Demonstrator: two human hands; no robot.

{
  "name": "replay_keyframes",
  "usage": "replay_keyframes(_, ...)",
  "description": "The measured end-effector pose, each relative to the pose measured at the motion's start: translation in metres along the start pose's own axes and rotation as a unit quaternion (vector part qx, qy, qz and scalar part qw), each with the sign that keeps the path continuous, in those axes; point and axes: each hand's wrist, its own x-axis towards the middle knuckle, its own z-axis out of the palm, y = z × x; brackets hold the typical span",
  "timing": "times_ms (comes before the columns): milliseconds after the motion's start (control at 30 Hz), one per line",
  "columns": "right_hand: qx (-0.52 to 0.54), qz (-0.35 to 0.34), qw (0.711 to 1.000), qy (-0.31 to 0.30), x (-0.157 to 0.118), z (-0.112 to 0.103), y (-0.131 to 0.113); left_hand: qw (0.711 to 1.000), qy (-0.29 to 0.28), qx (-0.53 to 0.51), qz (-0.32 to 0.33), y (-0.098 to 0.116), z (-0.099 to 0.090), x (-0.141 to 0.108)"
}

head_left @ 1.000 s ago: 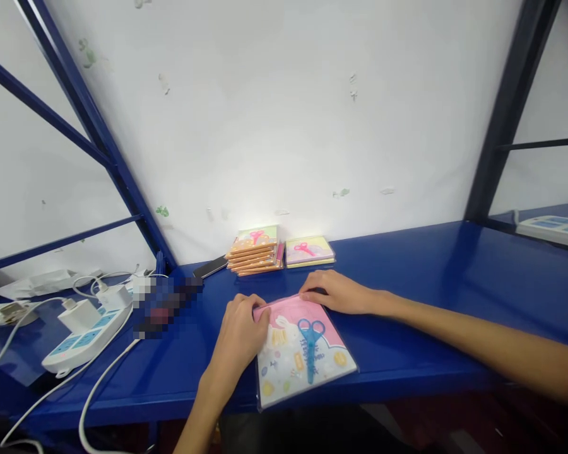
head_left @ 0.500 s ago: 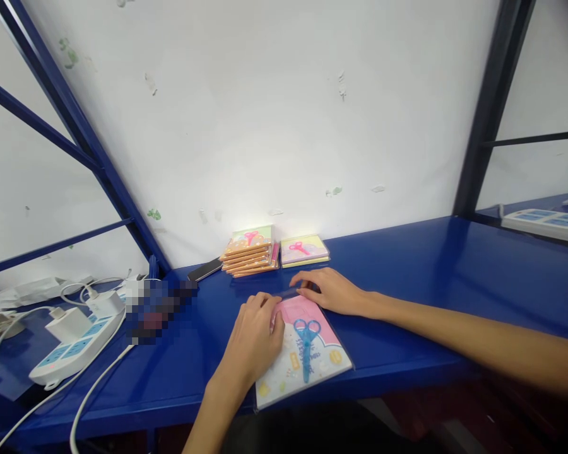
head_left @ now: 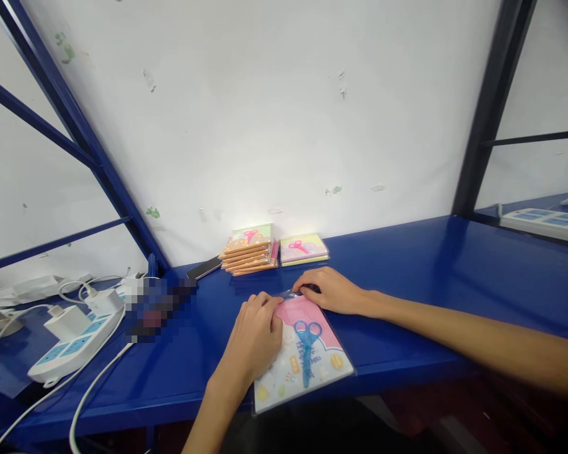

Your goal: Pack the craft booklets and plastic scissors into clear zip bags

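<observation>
Holding pink-and-white scissors packet (head_left: 288,356) in clear plastic sleeve flat on blue metal shelf (head_left: 407,277), near front edge. Our right hand (head_left: 329,291) pinches sleeve's top edge, grip narrow; our left hand (head_left: 253,337) curls over packet's upper left corner, fingers pressing down. Blue scissors (head_left: 307,352) lie inside. Beyond: stack of orange-edged packets (head_left: 248,252), single yellow-and-pink packet (head_left: 303,249) beside it, black phone (head_left: 203,267) left, white power strip (head_left: 71,347) farther left.

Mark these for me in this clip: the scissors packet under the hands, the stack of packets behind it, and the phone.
Scissors packet (head_left: 303,359): head view, on its printed front.
Stack of packets (head_left: 248,249): head view, on the top packet.
Phone (head_left: 203,268): head view, on its dark body.
</observation>
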Motion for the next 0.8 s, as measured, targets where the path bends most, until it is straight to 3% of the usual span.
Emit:
replay_keyframes(233,0.013,-0.004,1.000,0.005,-0.002,-0.002,-0.002,0.993,0.096,0.068,0.006,-0.006,-0.003,0.002)
replay_keyframes(400,0.009,-0.009,1.000,0.003,-0.003,-0.003,-0.005,0.998,0.028,0.052,-0.017,-0.011,-0.004,0.004)
replay_keyframes(800,-0.032,-0.025,0.999,-0.010,-0.003,-0.003,-0.008,0.994,0.010,0.107,0.002,-0.005,-0.007,0.005)
